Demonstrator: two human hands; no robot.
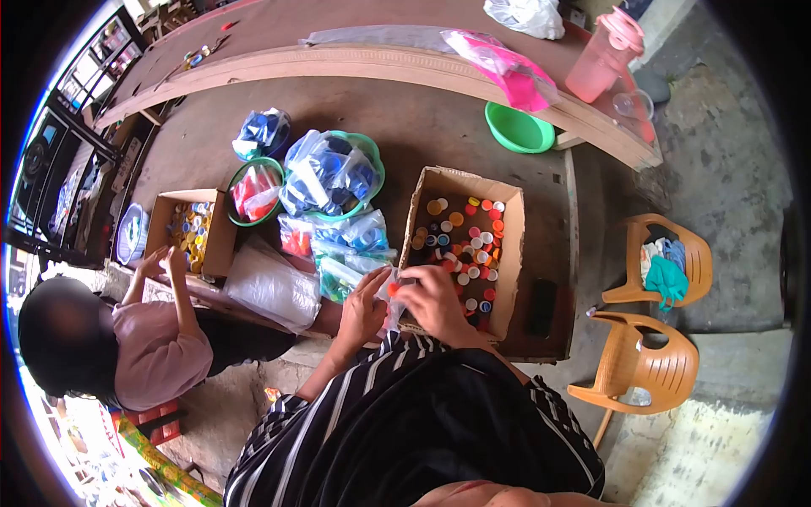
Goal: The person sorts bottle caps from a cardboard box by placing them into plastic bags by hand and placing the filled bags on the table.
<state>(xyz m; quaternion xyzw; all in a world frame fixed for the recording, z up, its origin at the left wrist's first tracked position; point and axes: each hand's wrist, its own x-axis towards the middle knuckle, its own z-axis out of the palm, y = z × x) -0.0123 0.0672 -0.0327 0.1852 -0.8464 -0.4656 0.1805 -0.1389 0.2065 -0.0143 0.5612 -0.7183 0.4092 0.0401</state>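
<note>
My left hand [364,308] is closed on the edge of a clear plastic bag [394,314], beside the near left side of a cardboard box [513,296]. At the bag's mouth, my right hand [433,302] has its fingers bent around a small red cap [393,289]. Many loose caps in red, orange, white and blue lie in the box. Just beyond my left hand are filled bags with green caps [338,275]. The lower part of the clear bag is partly hidden by my hands.
A co-worker [156,338] sits at the left, hands over a smaller box [221,245] of yellow caps. Green basins [378,160] hold bagged caps. A raised wooden ledge [338,59] crosses behind, with a pink jug [604,55]. Orange chairs [650,363] stand at right.
</note>
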